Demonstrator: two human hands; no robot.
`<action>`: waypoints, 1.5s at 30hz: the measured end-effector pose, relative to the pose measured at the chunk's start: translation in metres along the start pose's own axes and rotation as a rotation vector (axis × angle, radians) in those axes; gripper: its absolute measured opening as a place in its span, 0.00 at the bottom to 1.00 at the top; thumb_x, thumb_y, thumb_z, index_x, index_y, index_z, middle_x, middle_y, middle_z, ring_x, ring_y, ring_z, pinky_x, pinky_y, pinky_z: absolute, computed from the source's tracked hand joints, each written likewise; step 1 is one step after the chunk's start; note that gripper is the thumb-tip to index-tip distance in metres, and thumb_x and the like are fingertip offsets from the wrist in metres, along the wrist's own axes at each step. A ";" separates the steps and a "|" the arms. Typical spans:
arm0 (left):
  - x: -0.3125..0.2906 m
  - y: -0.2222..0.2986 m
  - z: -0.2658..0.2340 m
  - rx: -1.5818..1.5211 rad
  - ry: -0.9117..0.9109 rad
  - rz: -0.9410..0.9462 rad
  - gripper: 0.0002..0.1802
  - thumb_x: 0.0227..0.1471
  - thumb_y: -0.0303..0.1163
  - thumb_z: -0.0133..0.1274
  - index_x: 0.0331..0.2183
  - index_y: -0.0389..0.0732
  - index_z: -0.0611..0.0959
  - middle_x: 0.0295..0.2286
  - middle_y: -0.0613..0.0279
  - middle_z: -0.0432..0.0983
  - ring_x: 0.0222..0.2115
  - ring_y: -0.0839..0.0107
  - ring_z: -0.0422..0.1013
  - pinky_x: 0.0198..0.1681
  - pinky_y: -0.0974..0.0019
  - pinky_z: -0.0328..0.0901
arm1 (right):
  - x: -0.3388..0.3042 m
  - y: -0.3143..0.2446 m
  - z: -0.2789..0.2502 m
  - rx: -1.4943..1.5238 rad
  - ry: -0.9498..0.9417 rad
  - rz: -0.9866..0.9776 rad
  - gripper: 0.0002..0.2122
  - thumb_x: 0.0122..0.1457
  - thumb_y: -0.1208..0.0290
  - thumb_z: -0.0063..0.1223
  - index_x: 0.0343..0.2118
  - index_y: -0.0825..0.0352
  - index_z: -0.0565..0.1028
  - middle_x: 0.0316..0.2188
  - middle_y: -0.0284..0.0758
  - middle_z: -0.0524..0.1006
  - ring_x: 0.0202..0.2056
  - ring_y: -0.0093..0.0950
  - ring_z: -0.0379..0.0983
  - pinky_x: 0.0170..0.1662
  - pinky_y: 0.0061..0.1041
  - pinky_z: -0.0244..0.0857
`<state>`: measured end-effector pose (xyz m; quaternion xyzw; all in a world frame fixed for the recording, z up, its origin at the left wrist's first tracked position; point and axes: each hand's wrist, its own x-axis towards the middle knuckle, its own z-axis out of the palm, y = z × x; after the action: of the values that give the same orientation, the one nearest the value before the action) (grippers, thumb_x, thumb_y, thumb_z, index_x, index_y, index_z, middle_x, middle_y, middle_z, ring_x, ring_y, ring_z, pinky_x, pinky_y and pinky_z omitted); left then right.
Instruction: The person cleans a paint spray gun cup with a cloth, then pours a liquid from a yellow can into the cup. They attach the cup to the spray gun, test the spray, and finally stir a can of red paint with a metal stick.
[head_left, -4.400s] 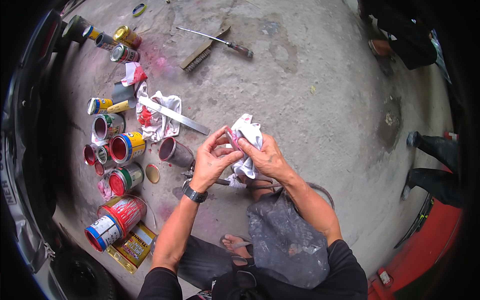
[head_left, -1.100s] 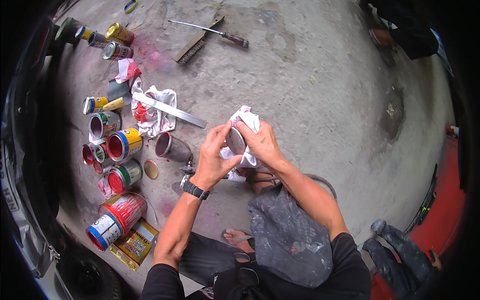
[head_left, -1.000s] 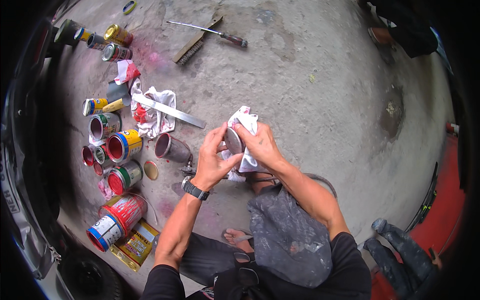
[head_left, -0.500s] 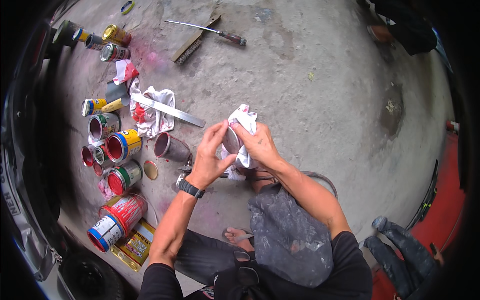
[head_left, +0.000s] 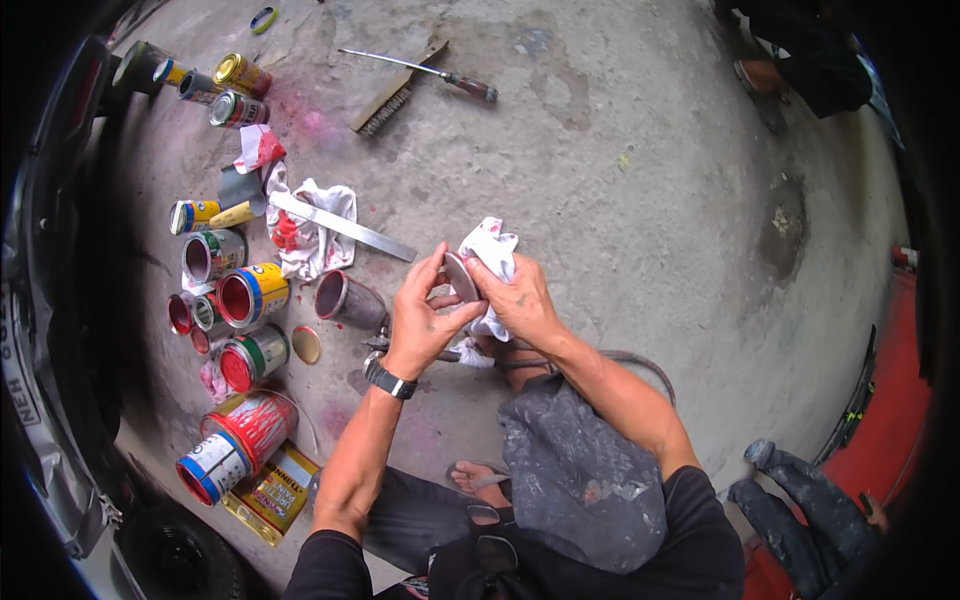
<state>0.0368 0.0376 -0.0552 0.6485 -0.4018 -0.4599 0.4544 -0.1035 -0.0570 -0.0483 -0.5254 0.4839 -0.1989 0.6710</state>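
Observation:
Before me, my left hand (head_left: 422, 315) pinches the edge of a round, greyish lid (head_left: 461, 278) between its fingers and thumb. My right hand (head_left: 521, 300) is closed on a white rag (head_left: 489, 244) with small red stains, its thumb on the lid. The rag bunches behind the lid and hangs below it. Beside my left wrist stands an open, dark paint-stained cup (head_left: 348, 300). A spray gun (head_left: 378, 345), partly hidden by that wrist, lies by the cup with a hose (head_left: 640, 362) curving off to the right.
Several open paint cans (head_left: 252, 294) crowd the left, with a red-streaked bucket (head_left: 262, 425) nearer me. A metal strip (head_left: 350, 228) lies across a red-stained cloth (head_left: 318, 262). Further off are a wire brush (head_left: 385, 112) and screwdriver (head_left: 465, 86). Another person's foot (head_left: 760, 76) shows far right.
The lid has turned in my hands and stands more clear of the rag. My left fingers have shifted around its edge. The whole view has moved slightly.

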 end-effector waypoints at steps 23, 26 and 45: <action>0.001 -0.005 0.008 -0.369 0.016 -0.245 0.45 0.45 0.24 0.71 0.62 0.34 0.67 0.52 0.54 0.68 0.46 0.72 0.72 0.42 0.70 0.75 | -0.009 0.007 0.005 0.130 0.076 -0.070 0.14 0.64 0.64 0.57 0.36 0.74 0.79 0.26 0.34 0.80 0.28 0.19 0.74 0.29 0.25 0.69; -0.001 -0.007 0.012 -0.159 0.139 -0.020 0.46 0.44 0.20 0.70 0.62 0.36 0.67 0.53 0.57 0.66 0.46 0.72 0.71 0.44 0.68 0.76 | -0.007 -0.004 0.002 0.083 0.081 -0.032 0.13 0.64 0.65 0.57 0.36 0.74 0.79 0.26 0.34 0.81 0.28 0.19 0.74 0.29 0.26 0.69; -0.015 -0.011 -0.007 -1.062 -0.135 -0.267 0.53 0.50 0.45 0.68 0.67 0.40 0.58 0.58 0.53 0.66 0.51 0.56 0.74 0.51 0.55 0.75 | -0.001 -0.005 -0.022 0.091 0.179 -0.051 0.16 0.65 0.58 0.55 0.34 0.71 0.79 0.22 0.34 0.79 0.25 0.20 0.73 0.29 0.28 0.68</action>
<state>0.0412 0.0567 -0.0612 0.3446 -0.0569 -0.6935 0.6301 -0.1220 -0.0693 -0.0431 -0.4867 0.5186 -0.2839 0.6431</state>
